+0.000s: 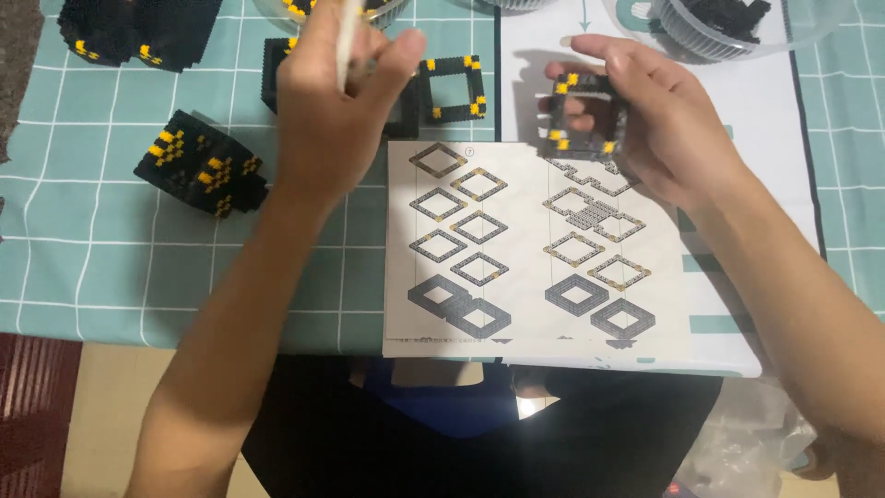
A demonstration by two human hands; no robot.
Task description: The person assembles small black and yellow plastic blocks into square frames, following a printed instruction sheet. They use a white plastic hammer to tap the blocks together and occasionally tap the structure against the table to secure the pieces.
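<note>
My right hand [659, 115] grips a small square frame of black bricks with yellow corners [584, 116], held upright above the open instruction sheet [535, 249]. My left hand [336, 101] is closed around a thin white stick-like tool [345, 41], raised over the table near another black and yellow square frame [454, 88] that lies flat. The sheet shows drawings of square frames stacked in layers.
A black and yellow brick block [203, 164] lies on the teal checked tablecloth [92, 231] at left; a larger one [129, 32] sits at the top left. Clear bowls of bricks [728, 28] stand along the far edge. The table's near edge runs under the sheet.
</note>
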